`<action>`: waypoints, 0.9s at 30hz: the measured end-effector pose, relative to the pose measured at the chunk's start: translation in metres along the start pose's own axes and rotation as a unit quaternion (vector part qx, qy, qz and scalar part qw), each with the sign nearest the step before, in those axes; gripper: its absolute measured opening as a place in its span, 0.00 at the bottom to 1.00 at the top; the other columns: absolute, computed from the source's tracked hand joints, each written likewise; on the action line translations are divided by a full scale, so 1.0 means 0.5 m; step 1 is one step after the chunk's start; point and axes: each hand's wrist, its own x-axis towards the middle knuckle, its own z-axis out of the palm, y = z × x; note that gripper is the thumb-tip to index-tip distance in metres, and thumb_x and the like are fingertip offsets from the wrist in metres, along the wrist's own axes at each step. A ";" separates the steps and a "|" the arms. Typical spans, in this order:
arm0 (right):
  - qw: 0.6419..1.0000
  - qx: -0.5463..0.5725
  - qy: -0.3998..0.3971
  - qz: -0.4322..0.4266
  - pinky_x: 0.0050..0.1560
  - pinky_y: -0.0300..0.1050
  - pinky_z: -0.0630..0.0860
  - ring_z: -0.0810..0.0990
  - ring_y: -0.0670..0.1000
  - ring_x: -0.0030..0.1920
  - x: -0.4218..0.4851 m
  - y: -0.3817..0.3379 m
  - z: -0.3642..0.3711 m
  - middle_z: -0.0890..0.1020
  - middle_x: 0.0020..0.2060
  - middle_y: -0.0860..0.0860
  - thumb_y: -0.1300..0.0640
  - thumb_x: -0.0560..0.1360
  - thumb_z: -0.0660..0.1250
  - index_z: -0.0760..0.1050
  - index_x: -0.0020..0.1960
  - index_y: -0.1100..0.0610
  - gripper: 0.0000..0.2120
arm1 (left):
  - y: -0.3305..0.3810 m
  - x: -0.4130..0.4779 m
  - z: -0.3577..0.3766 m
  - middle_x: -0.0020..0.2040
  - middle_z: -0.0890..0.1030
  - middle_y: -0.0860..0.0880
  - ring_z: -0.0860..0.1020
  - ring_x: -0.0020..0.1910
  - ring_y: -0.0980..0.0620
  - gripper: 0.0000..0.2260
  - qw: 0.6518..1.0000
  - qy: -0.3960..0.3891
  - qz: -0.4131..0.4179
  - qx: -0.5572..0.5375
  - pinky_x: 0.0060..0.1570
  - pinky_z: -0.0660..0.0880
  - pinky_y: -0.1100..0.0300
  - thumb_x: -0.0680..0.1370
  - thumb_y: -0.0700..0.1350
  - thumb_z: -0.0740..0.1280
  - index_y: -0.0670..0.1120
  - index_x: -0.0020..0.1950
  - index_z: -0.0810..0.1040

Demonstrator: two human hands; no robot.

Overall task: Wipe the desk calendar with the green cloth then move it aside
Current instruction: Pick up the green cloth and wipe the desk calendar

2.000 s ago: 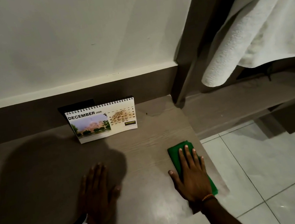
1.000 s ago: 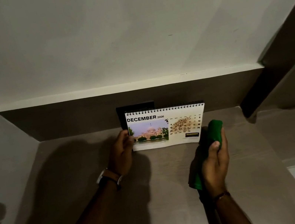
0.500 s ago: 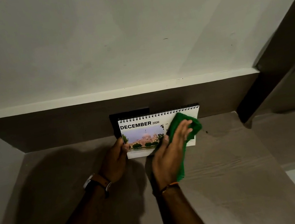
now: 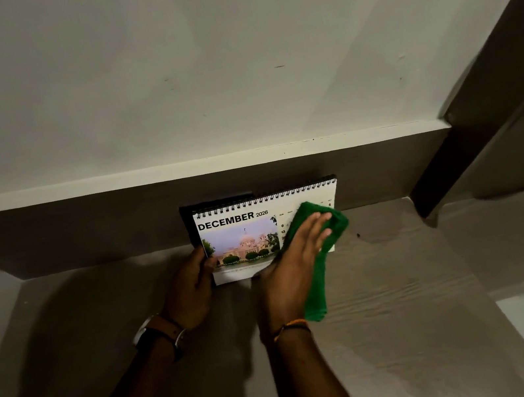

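The right hand [image 4: 292, 271] lies flat and open-fingered over the green cloth [image 4: 319, 258], pressing it against the right half of the desk calendar [image 4: 269, 231]; it pins the cloth with the palm and fingers instead of gripping it, and the cloth's loose tail hangs down beside the wrist. The left hand [image 4: 190, 288] is curled around the calendar's lower left edge, thumb on the front face, steadying it.

The calendar stands at the back of the grey-brown surface [image 4: 405, 278], close against the dark strip along the wall [image 4: 231, 64]. Its printed face leans back and looks toward the person, spiral binding on top, long axis running left to right along the wall.

It looks like a light card tent: stiff enough to stand, but likely to fold or skid under a firm wipe, so that bracing hand matters. The pages could crease or tear at the wire. For moving it aside, I would take it by both short side edges, or by the base, not by the loose top sheet.
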 end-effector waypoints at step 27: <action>0.997 -0.007 -0.030 -0.069 0.79 0.59 0.49 0.36 0.60 0.80 0.022 -0.004 -0.029 0.37 0.81 0.53 0.78 0.66 0.59 0.36 0.81 0.55 0.53 | 0.016 0.004 -0.002 0.59 0.77 0.52 0.75 0.52 0.63 0.13 0.999 0.027 -0.022 0.025 0.49 0.69 0.78 0.81 0.39 0.57 0.45 0.65 0.71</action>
